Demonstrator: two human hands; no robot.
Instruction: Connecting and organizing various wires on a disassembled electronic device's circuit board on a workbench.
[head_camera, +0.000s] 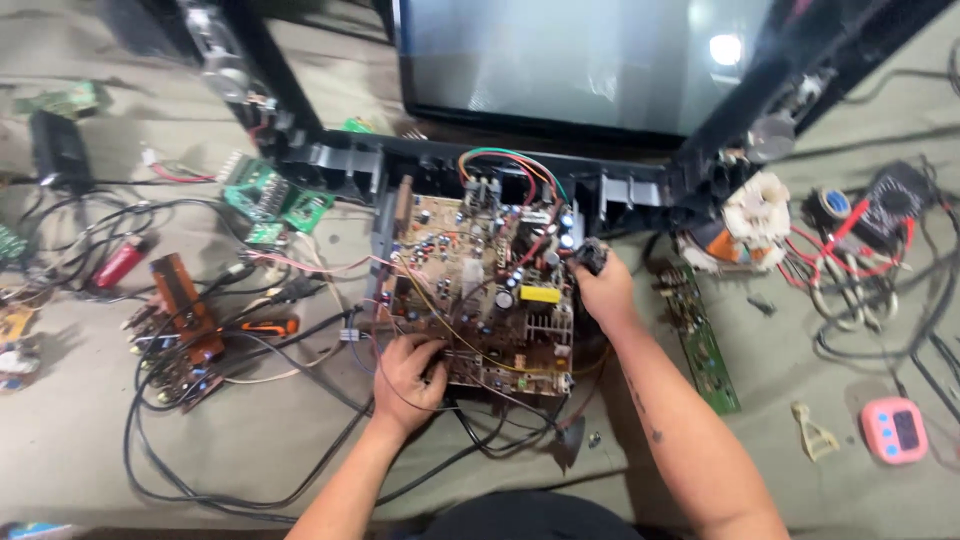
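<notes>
A brown television circuit board (480, 285) crowded with components lies in front of an opened television set (560, 70). My left hand (408, 378) grips the board's near left edge, fingers curled over wires there. My right hand (603, 290) is closed on a black part (590, 256) at the board's right edge. Coloured wires (510, 165) loop from the board's far side up to the set's black frame.
Green circuit boards (275, 200) lie at the left, a brown board (185, 320) among tangled black cables, a red lighter (118, 262), a long green board (703, 345) at right, a coil yoke (745, 225), a multimeter (885, 205), a pink timer (895, 428).
</notes>
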